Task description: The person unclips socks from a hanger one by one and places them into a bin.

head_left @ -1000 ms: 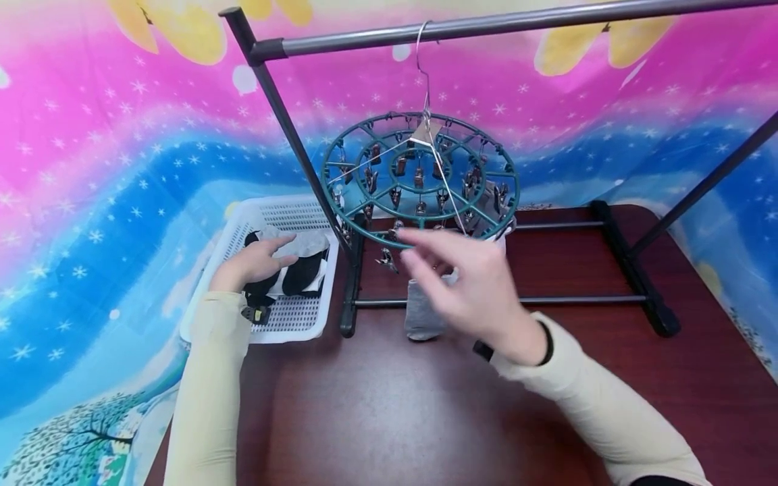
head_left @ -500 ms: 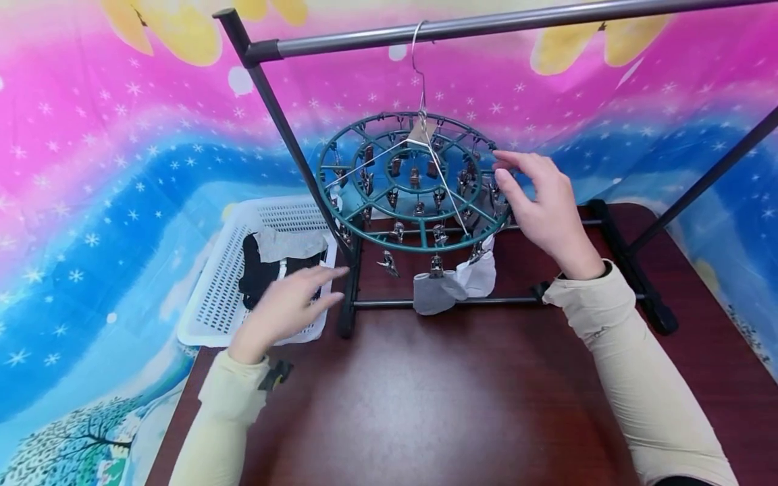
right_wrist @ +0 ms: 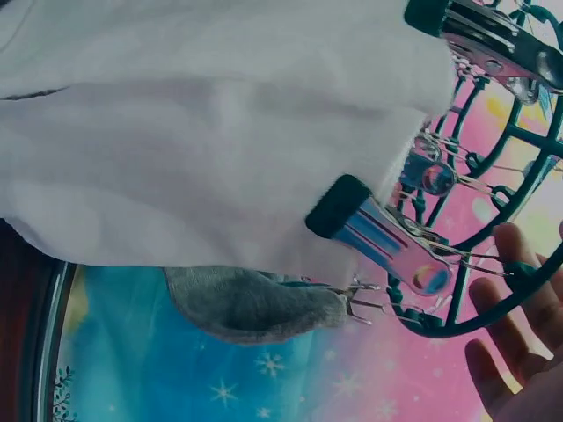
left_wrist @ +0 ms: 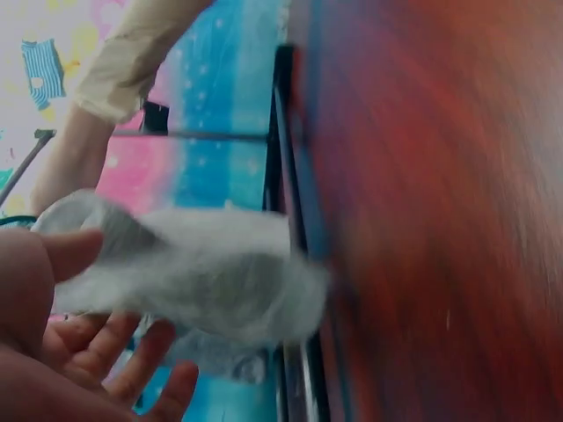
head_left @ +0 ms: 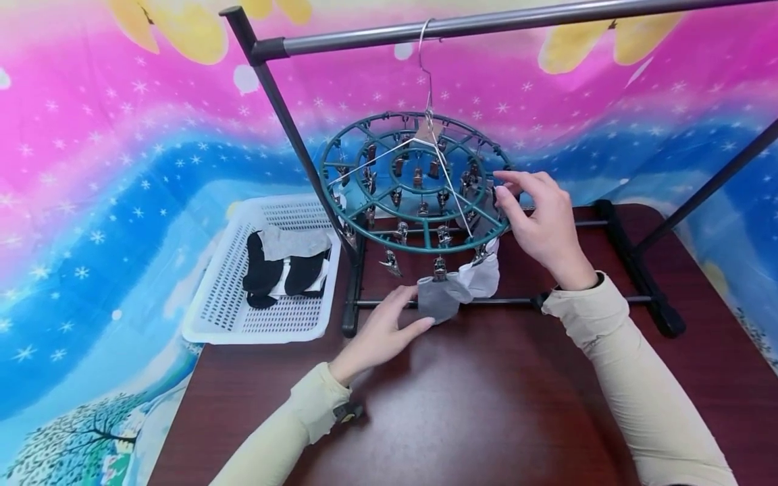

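A round green clip hanger (head_left: 427,233) hangs by a wire hook from the rack's top bar. My right hand (head_left: 545,226) pinches its right rim between thumb and fingers; several fingers (right_wrist: 506,321) show behind the ring in the right wrist view. A grey sock (head_left: 436,304) hangs from a front clip. My left hand (head_left: 383,334) is beside it, thumb and fingers spread apart around the sock's lower part. Just right of it a white sock (head_left: 483,275) hangs from clips; it fills much of the right wrist view. Another grey sock (right_wrist: 255,303) hangs behind it.
A white perforated basket (head_left: 213,297) stands at the left of the brown table (head_left: 425,412), with black, white and grey socks (head_left: 294,243) in it. The dark metal rack (head_left: 286,135) stands on the table, its feet and low bars behind my hands.
My left hand has moved right from the basket to the hanging grey sock. My right hand has gone from above that sock to the hanger's right rim.
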Demonstrator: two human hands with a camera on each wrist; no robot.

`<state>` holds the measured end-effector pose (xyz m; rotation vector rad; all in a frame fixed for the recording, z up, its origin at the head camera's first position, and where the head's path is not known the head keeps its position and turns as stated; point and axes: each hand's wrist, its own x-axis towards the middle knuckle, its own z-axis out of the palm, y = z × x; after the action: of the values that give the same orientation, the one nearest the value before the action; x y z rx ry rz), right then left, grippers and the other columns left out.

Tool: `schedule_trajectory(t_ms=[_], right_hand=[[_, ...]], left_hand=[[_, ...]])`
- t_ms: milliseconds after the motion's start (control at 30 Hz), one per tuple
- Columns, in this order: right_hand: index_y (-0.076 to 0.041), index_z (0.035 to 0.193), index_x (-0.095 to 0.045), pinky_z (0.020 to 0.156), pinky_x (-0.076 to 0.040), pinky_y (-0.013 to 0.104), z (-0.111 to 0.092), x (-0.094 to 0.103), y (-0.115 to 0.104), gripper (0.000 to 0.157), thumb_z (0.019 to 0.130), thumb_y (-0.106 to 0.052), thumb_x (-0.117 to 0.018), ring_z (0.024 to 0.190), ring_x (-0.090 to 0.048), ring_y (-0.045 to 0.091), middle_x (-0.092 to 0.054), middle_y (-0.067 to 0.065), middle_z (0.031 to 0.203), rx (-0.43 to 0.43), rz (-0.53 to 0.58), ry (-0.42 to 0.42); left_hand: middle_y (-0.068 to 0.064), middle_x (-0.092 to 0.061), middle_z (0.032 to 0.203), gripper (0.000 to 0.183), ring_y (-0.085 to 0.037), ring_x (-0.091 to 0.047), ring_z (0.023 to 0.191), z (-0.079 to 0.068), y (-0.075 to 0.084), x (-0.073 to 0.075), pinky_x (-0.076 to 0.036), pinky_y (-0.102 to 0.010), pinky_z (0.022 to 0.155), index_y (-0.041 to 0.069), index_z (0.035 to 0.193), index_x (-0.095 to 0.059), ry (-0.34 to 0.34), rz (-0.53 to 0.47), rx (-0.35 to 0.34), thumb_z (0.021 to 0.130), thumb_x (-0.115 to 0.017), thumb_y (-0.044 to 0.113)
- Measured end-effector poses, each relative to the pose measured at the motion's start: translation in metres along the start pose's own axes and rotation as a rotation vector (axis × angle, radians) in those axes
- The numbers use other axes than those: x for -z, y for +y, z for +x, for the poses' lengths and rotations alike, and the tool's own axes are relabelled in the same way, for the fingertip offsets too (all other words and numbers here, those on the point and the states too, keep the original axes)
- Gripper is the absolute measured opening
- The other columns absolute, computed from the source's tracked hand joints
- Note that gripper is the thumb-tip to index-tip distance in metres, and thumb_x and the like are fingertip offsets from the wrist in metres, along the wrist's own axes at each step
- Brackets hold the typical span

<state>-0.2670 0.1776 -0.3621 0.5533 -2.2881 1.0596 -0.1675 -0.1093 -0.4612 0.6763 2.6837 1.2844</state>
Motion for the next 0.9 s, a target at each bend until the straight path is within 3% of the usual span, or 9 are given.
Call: schedule_trajectory(t_ms=[100, 167, 200, 267, 333, 433, 567, 667, 900], right_hand=[[-0.008, 0.133, -0.07, 0.082, -0.038, 0.039, -0.003, -0.001, -0.001, 0.032, 0.104, -0.02, -0.063, 0.099, -0.059, 0.028, -0.071, 0.015, 0.09, 0.016, 0.004, 0.022], [-0.008, 0.132, -0.071, 0.086, -0.039, 0.042, -0.005, 0.0, -0.003, 0.031, 0.103, -0.017, -0.064, 0.097, -0.059, 0.029, -0.07, 0.015, 0.087, 0.038, 0.01, 0.038], [-0.008, 0.131, -0.072, 0.088, -0.039, 0.043, -0.006, 0.0, -0.004, 0.03, 0.103, -0.016, -0.064, 0.096, -0.06, 0.029, -0.07, 0.014, 0.085, 0.049, 0.013, 0.048], [-0.008, 0.128, -0.073, 0.092, -0.041, 0.046, -0.008, 0.001, -0.006, 0.028, 0.102, -0.014, -0.065, 0.097, -0.061, 0.029, -0.069, 0.013, 0.082, 0.074, 0.021, 0.07], [-0.008, 0.126, -0.074, 0.094, -0.042, 0.045, -0.011, 0.002, -0.009, 0.027, 0.102, -0.013, -0.065, 0.095, -0.062, 0.029, -0.069, 0.012, 0.078, 0.103, 0.033, 0.091], [-0.008, 0.124, -0.075, 0.097, -0.042, 0.04, -0.014, 0.003, -0.014, 0.026, 0.101, -0.011, -0.065, 0.09, -0.062, 0.026, -0.069, 0.01, 0.075, 0.151, 0.059, 0.111], [-0.006, 0.124, -0.075, 0.1, -0.042, 0.036, -0.016, 0.002, -0.018, 0.027, 0.099, -0.009, -0.065, 0.087, -0.061, 0.026, -0.07, 0.01, 0.074, 0.223, 0.09, 0.107], [-0.004, 0.125, -0.074, 0.102, -0.042, 0.039, -0.018, 0.0, -0.021, 0.028, 0.1, -0.009, -0.063, 0.088, -0.062, 0.027, -0.069, 0.009, 0.073, 0.264, 0.092, 0.092], [-0.006, 0.125, -0.074, 0.095, -0.044, 0.037, -0.022, -0.004, -0.028, 0.03, 0.104, -0.02, -0.06, 0.086, -0.062, 0.028, -0.069, 0.009, 0.073, 0.306, 0.098, 0.062]], left_hand=[[-0.004, -0.064, 0.12, 0.026, -0.025, -0.06, 0.113, 0.004, 0.0, -0.008, -0.052, -0.04, 0.094, 0.01, 0.115, -0.068, 0.046, -0.031, -0.048, 0.103, -0.065, 0.033], [-0.002, -0.058, 0.105, 0.021, -0.022, -0.057, 0.094, 0.004, -0.001, -0.009, -0.049, -0.033, 0.08, 0.012, 0.093, -0.064, 0.08, -0.057, -0.079, 0.104, -0.064, 0.029], [0.0, -0.058, 0.105, 0.024, -0.019, -0.056, 0.092, 0.002, -0.002, -0.009, -0.048, -0.031, 0.078, 0.012, 0.087, -0.06, 0.097, -0.071, -0.08, 0.105, -0.063, 0.029], [0.002, -0.059, 0.107, 0.024, -0.014, -0.056, 0.093, -0.004, -0.005, -0.008, -0.047, -0.027, 0.079, 0.014, 0.088, -0.06, 0.128, -0.103, -0.076, 0.106, -0.06, 0.028], [0.005, -0.063, 0.108, 0.016, -0.009, -0.057, 0.095, -0.011, -0.009, -0.006, -0.048, -0.026, 0.082, 0.017, 0.098, -0.065, 0.162, -0.131, -0.06, 0.107, -0.058, 0.028], [0.004, -0.06, 0.094, 0.012, -0.008, -0.056, 0.087, -0.022, -0.017, -0.003, -0.046, -0.026, 0.079, 0.017, 0.103, -0.062, 0.221, -0.165, -0.039, 0.109, -0.055, 0.027], [0.002, -0.049, 0.077, 0.017, -0.011, -0.049, 0.071, -0.034, -0.025, 0.001, -0.041, -0.025, 0.067, 0.016, 0.094, -0.056, 0.327, -0.188, -0.017, 0.109, -0.056, 0.024], [0.004, -0.056, 0.073, 0.012, -0.01, -0.052, 0.066, -0.039, -0.029, 0.004, -0.043, -0.024, 0.062, 0.018, 0.099, -0.062, 0.399, -0.192, 0.007, 0.108, -0.058, 0.024], [0.005, -0.052, 0.062, 0.007, -0.006, -0.049, 0.058, -0.046, -0.034, 0.008, -0.043, -0.025, 0.057, 0.016, 0.108, -0.063, 0.472, -0.212, 0.013, 0.107, -0.059, 0.021]])
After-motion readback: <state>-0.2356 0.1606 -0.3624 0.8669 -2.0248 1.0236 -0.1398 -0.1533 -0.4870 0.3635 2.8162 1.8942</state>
